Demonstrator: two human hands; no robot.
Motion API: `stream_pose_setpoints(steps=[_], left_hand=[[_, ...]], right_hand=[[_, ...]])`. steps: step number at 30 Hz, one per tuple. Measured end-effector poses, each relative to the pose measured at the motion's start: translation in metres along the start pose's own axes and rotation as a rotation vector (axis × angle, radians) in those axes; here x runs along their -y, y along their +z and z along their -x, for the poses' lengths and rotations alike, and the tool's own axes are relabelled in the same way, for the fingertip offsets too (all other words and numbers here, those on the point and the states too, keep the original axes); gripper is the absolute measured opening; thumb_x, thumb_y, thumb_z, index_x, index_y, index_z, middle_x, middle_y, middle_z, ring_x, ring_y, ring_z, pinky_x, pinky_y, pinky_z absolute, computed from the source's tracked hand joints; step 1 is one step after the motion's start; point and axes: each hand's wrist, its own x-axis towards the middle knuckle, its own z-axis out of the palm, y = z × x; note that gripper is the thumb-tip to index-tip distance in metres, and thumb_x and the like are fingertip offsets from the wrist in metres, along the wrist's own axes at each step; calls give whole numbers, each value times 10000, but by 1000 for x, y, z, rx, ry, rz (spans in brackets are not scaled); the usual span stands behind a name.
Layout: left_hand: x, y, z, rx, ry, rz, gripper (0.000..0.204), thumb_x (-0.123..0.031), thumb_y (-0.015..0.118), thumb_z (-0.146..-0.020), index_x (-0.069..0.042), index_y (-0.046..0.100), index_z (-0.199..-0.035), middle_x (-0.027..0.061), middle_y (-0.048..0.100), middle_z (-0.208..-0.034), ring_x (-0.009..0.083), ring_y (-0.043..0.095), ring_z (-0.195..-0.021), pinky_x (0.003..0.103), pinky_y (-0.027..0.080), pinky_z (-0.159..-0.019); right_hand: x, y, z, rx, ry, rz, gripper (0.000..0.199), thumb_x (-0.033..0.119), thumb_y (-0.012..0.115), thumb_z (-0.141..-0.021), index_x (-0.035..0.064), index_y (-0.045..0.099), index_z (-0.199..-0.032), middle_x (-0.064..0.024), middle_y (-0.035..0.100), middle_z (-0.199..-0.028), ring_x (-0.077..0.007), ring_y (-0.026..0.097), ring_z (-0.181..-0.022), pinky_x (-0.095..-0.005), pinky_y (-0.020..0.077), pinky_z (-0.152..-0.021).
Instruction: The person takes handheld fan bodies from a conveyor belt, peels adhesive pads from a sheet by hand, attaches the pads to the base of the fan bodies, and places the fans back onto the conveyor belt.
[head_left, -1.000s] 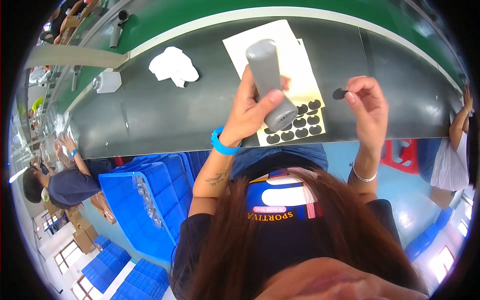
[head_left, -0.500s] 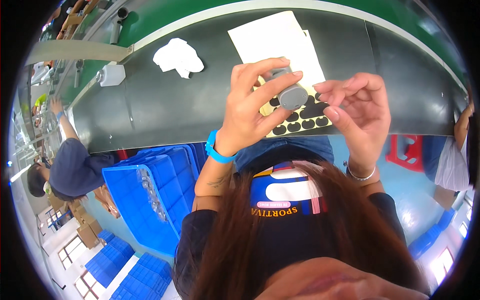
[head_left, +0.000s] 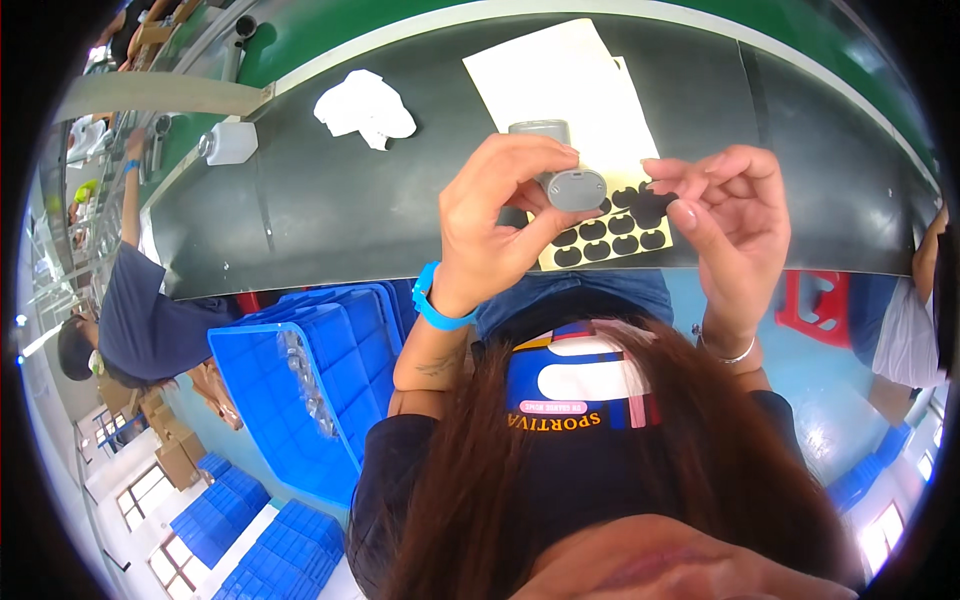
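Note:
My left hand (head_left: 505, 205) is closed around a grey handheld device (head_left: 577, 190), its rounded oval end with small screw-like dots turned toward me. Beyond my fingers, another grey rounded piece (head_left: 540, 130) lies at the edge of the pale paper. My right hand (head_left: 735, 215) hovers just right of the device, fingers bent, with a gap between thumb and fingertips. Dark shapes show behind that gap; I cannot make out anything held. Beneath both hands lies a cream sheet of black oval stickers (head_left: 595, 248), partly covered.
A pale blank sheet (head_left: 560, 75) overlaps the sticker sheet on the dark worktable (head_left: 400, 215). To the left are a crumpled white cloth (head_left: 365, 108) and a white bottle (head_left: 232, 143). Blue crates (head_left: 290, 400) stand below the table edge, with a co-worker (head_left: 150, 315) beyond and a red stool (head_left: 820, 312) on the right.
My left hand has turned the device so its oval end faces up more squarely, uncovering the grey piece behind. My right hand has shifted slightly right. The co-worker's arm at left has moved.

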Motion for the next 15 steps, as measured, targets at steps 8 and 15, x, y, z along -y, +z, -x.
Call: stream_pose_setpoints(steps=[8, 15], left_hand=[[-9, 3, 8, 25, -101, 195, 422, 127, 707, -702, 45, 601, -1103, 191, 591, -1171, 193, 654, -880, 244, 572, -662], [-8, 5, 11, 54, -219, 524, 447, 160, 671, -726, 74, 573, -1153, 220, 545, -1239, 205, 675, -846, 278, 585, -733]], right_hand=[[0, 9, 1, 48, 73, 1, 334, -125, 636, -797, -9, 444, -1044, -91, 594, -880, -238, 624, -1018, -301, 526, -847], [7, 17, 1, 44, 177, 18, 359, -157, 622, -776, -10, 450, -1055, -94, 582, -870, -236, 618, -1012, -276, 522, -813]])
